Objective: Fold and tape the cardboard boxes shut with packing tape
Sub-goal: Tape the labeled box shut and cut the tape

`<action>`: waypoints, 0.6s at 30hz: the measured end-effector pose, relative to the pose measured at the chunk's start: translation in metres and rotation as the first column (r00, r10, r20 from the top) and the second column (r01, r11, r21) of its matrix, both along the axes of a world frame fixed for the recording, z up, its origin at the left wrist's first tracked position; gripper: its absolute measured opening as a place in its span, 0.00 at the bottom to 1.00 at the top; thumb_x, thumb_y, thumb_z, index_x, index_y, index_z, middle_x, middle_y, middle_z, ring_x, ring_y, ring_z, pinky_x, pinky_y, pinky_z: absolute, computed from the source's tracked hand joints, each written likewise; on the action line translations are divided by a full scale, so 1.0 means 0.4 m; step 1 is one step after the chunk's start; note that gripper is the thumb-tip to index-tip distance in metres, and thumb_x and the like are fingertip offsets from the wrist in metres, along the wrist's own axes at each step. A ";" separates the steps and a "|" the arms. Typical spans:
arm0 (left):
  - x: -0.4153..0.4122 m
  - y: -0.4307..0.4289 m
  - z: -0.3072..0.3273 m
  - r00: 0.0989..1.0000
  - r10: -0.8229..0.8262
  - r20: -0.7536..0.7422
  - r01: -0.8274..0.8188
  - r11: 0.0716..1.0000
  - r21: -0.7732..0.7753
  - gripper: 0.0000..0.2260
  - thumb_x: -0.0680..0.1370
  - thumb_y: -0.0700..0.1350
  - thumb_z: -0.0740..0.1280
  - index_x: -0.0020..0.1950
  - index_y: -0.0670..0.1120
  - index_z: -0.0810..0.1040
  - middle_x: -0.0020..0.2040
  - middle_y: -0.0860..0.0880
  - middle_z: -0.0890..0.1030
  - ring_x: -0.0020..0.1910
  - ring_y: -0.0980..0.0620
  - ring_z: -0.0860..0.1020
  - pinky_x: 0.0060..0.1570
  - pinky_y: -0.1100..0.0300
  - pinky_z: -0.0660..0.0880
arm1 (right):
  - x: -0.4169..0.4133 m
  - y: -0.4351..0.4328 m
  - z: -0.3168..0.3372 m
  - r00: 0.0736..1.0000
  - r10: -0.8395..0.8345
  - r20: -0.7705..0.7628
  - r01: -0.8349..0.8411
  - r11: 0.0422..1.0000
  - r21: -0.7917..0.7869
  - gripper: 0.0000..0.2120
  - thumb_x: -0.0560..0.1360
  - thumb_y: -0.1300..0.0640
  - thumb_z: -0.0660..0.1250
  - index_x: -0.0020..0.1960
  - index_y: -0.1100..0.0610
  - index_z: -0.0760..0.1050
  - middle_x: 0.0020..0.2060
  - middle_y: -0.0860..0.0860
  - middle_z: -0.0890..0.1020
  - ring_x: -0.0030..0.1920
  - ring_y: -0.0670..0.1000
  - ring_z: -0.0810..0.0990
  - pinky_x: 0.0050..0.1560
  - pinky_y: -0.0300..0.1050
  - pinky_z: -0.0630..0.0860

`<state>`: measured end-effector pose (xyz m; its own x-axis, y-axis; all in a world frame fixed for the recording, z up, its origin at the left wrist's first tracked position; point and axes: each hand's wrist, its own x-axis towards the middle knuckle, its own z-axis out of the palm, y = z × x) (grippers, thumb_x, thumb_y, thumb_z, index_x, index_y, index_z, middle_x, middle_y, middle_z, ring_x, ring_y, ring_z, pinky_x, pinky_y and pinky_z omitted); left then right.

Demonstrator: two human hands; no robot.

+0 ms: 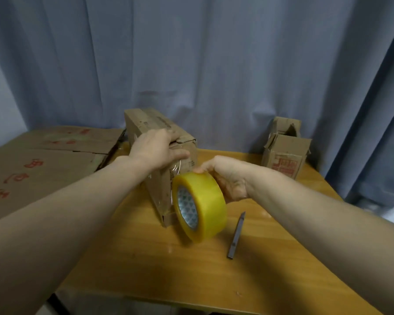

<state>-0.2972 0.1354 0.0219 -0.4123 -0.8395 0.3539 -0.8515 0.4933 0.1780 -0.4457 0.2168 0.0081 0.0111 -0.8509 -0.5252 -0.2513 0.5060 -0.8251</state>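
A long brown cardboard box (pixel 155 126) lies on the wooden table (pixel 146 258), one end facing me. My left hand (pixel 156 147) rests on the near top edge of that box, thumb pressing on the end flaps. My right hand (pixel 225 176) grips a thick roll of yellowish packing tape (pixel 203 205), held on edge just right of the box's near end. A clear strip of tape seems to run from the roll to the box end under my left thumb.
A dark utility knife (pixel 237 235) lies on the table right of the roll. A smaller box (pixel 284 153) with open flaps stands at the back right. Flattened cardboard sheets (pixel 39 164) with red print cover the left. A grey-blue curtain (pixel 214 53) hangs behind.
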 end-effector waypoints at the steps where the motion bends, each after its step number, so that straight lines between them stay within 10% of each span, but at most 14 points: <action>1: 0.003 -0.001 -0.010 1.000 -0.018 -0.019 0.018 0.999 -0.030 0.25 0.73 0.61 0.66 0.66 0.50 0.75 0.67 0.48 0.75 0.67 0.44 0.71 0.61 0.49 0.70 | -0.001 0.001 -0.002 1.000 -0.006 0.017 0.006 1.000 -0.002 0.17 0.77 0.50 0.61 0.61 0.57 0.76 0.61 0.56 0.79 0.53 0.56 0.77 0.55 0.49 0.73; 7: 0.007 -0.002 -0.052 0.979 -0.197 -0.041 0.183 0.955 -0.235 0.18 0.80 0.52 0.61 0.68 0.49 0.74 0.69 0.47 0.72 0.71 0.46 0.67 0.69 0.55 0.58 | -0.001 0.005 -0.007 0.997 -0.043 0.060 0.043 0.999 -0.002 0.18 0.78 0.49 0.62 0.64 0.57 0.75 0.53 0.54 0.80 0.52 0.55 0.77 0.47 0.47 0.74; 12: 0.009 -0.001 -0.072 0.953 -0.300 -0.038 0.258 0.871 -0.417 0.15 0.77 0.47 0.62 0.55 0.40 0.82 0.54 0.42 0.83 0.55 0.43 0.81 0.63 0.48 0.70 | 0.011 0.013 -0.014 0.994 -0.074 0.074 0.076 0.997 -0.017 0.13 0.78 0.49 0.63 0.54 0.57 0.76 0.48 0.53 0.80 0.46 0.53 0.78 0.49 0.48 0.75; 18: 0.015 -0.013 -0.043 0.956 -0.288 0.057 0.293 0.947 -0.130 0.29 0.73 0.57 0.68 0.72 0.51 0.67 0.72 0.52 0.68 0.73 0.53 0.63 0.73 0.47 0.45 | 0.013 0.026 -0.025 0.985 -0.131 0.113 0.140 0.987 -0.075 0.15 0.76 0.47 0.66 0.54 0.57 0.76 0.50 0.55 0.80 0.49 0.55 0.79 0.54 0.51 0.76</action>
<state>-0.2912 0.1302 0.0047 -0.6461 -0.6265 0.4359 -0.6721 0.7377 0.0640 -0.4404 0.2272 -0.0020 -0.0545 -0.8885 -0.4556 -0.0931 0.4588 -0.8837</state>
